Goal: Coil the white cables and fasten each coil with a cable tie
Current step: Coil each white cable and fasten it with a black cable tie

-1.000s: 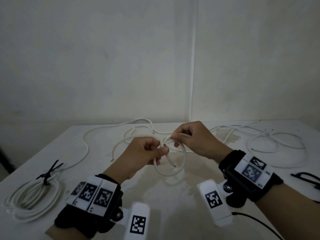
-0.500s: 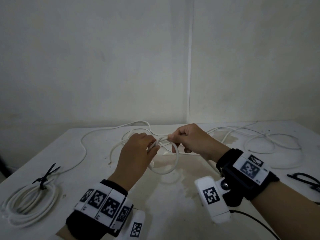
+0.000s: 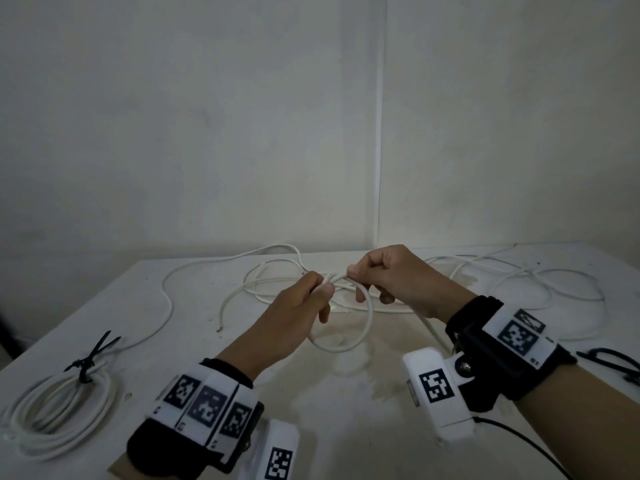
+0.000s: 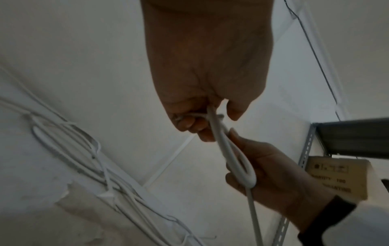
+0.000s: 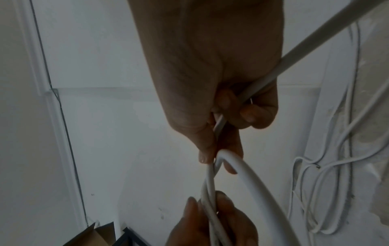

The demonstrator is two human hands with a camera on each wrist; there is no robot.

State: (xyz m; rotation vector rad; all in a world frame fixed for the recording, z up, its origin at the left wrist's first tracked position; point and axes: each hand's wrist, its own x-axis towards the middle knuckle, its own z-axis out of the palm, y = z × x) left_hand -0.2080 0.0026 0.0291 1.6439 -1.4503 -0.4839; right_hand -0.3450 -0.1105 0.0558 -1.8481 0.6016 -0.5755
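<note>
Holding a white cable (image 3: 363,327) above the middle of the table (image 3: 346,427), we pinch it with both hands. Our left hand (image 3: 294,313) grips the gathered strands between thumb and fingers at centre frame, and a small loop hangs below it. Our right hand (image 3: 391,275), just beside it on the right, is curled round the same cable, which trails off past the wrist. At the lower left of the head view lies a finished coil (image 3: 59,414) fastened with a black tie (image 3: 91,358). More loose cable (image 3: 547,282) sprawls across the far part of the table, upper right and centre.
</note>
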